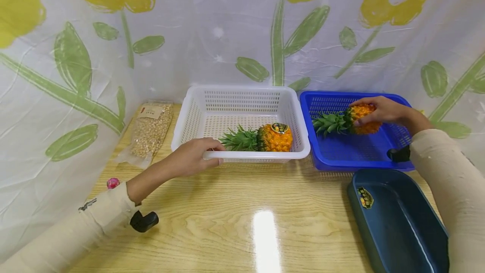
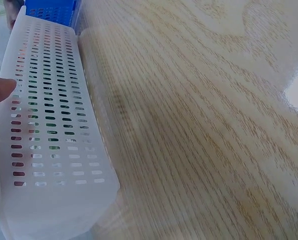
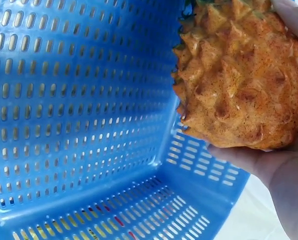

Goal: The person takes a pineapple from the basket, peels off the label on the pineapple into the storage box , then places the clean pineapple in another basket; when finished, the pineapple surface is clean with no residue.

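Note:
In the head view my right hand [image 1: 382,111] grips an orange pineapple [image 1: 368,117] by its body, over the blue basket [image 1: 356,159]. Its green crown points left. The right wrist view shows the thumb and fingers around the spiky fruit [image 3: 243,80], with the basket's slotted wall [image 3: 79,75] beside it. My left hand [image 1: 195,155] holds the near rim of the white basket [image 1: 242,158], thumb outside and fingers over the edge. Inside that basket a second pineapple [image 1: 275,139] lies on its side, a dark label on top and crown toward my left fingers.
A dark teal tub [image 1: 401,222] stands at the near right, in front of the blue basket. Left of the white basket lies a clear bag of pale kernels [image 1: 151,129]. A small pink object [image 1: 113,183] is by the left sleeve. A flowered curtain [image 1: 212,41] hangs behind.

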`<state>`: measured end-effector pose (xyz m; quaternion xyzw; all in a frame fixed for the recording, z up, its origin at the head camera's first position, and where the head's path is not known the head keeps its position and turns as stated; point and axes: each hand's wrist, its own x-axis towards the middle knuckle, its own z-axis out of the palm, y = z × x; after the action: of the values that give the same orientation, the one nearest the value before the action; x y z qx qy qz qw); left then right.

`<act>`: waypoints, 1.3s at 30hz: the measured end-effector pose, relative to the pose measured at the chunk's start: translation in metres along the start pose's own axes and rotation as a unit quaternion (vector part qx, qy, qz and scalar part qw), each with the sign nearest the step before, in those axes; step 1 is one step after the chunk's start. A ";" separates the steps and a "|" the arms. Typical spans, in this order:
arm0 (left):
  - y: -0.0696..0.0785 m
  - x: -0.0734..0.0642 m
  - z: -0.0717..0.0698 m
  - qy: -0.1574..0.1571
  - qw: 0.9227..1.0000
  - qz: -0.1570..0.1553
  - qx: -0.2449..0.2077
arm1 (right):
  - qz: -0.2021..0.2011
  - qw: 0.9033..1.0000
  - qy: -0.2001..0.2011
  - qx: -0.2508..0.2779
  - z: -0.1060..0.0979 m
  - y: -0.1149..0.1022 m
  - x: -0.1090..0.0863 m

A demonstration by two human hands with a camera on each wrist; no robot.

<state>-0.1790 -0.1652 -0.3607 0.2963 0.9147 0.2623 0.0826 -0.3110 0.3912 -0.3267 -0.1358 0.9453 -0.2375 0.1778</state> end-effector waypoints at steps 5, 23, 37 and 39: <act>0.000 0.000 0.000 -0.002 1.000 -0.003 -0.002 | -0.004 1.000 -0.005 -0.010 -0.001 0.001 0.000; 0.003 0.000 -0.001 -0.005 1.000 -0.010 -0.006 | -0.024 0.998 -0.031 -0.051 -0.004 0.001 0.002; 0.002 0.001 0.000 0.002 1.000 0.002 0.000 | -0.007 0.997 -0.040 -0.070 -0.003 0.005 0.002; 0.002 0.001 0.000 0.002 1.000 0.002 0.000 | -0.003 0.997 -0.040 -0.071 -0.004 0.005 0.001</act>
<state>-0.1782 -0.1633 -0.3594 0.2977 0.9141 0.2633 0.0803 -0.3143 0.3962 -0.3264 -0.1603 0.9514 -0.1646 0.2049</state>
